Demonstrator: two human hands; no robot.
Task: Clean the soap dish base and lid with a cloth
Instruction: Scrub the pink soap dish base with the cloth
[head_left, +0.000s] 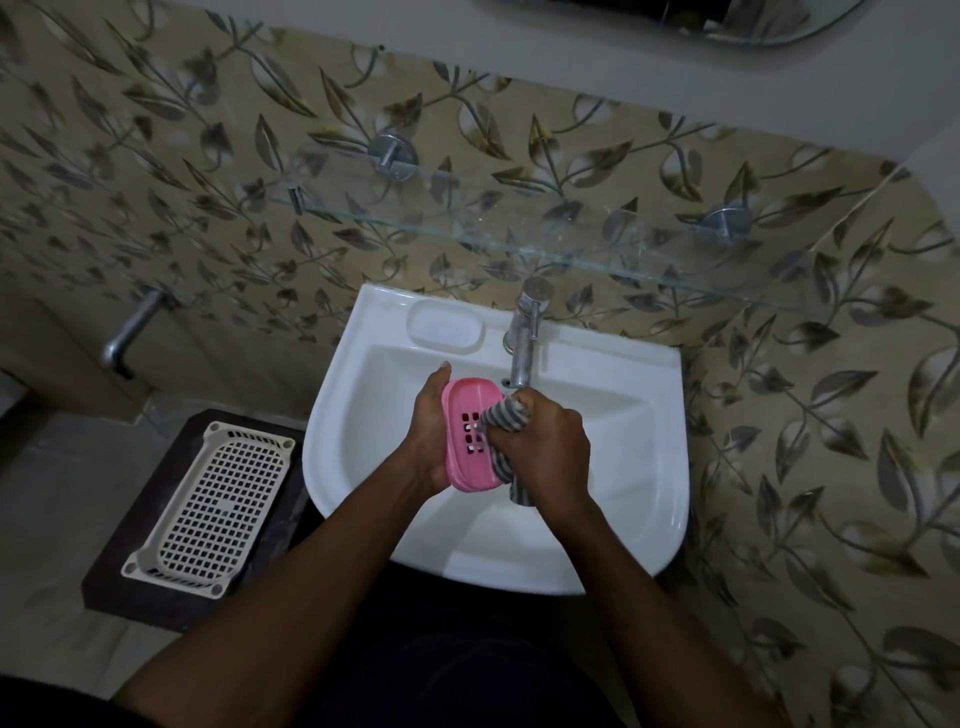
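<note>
A pink soap dish base (465, 415) with a grid of drain holes is held over the white basin. My left hand (428, 434) grips it along its left edge, fingers wrapped behind. My right hand (550, 452) is closed on a grey striped cloth (501, 421), which is pressed onto the right half of the dish's inner face; a tail of cloth hangs down below my palm. A translucent white lid (445, 325) rests in the basin's soap recess at the back left.
A chrome tap (524, 332) stands right behind my hands at the white wash basin (644, 467). A glass shelf (467, 218) juts from the leaf-patterned wall above. A white perforated tray (208, 499) lies on a dark stand at lower left, a wall tap (127, 332) beyond.
</note>
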